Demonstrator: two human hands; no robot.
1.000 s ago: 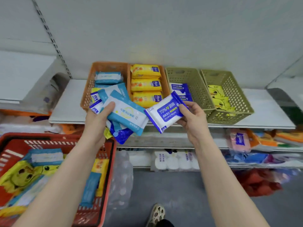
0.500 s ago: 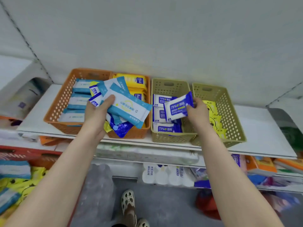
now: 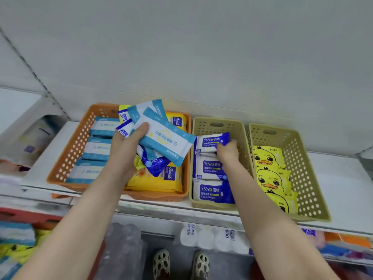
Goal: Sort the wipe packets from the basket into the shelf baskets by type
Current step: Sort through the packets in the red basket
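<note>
Blue-white alcohol packet (image 3: 212, 141): right hand (image 3: 227, 152) pinching it into khaki basket (image 3: 218, 123); release next. Left hand (image 3: 127, 145) grips mixed bundle (image 3: 161, 136).

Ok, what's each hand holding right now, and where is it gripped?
Right hand: one alcohol wipe packet, held at its right end. Left hand: a fanned bunch of mixed wipe packets, pinched at their left ends.

Four baskets (image 3: 220, 126) sit in a row on the shelf (image 3: 339, 190). My left hand (image 3: 125, 148) holds a fan of packets (image 3: 161, 138) above the two left baskets. My right hand (image 3: 227, 152) is inside the third basket, gripping an alcohol wipe packet (image 3: 212, 141) at its far end, behind two more nearer me. Duck packets (image 3: 270, 174) lie in the rightmost basket.
</note>
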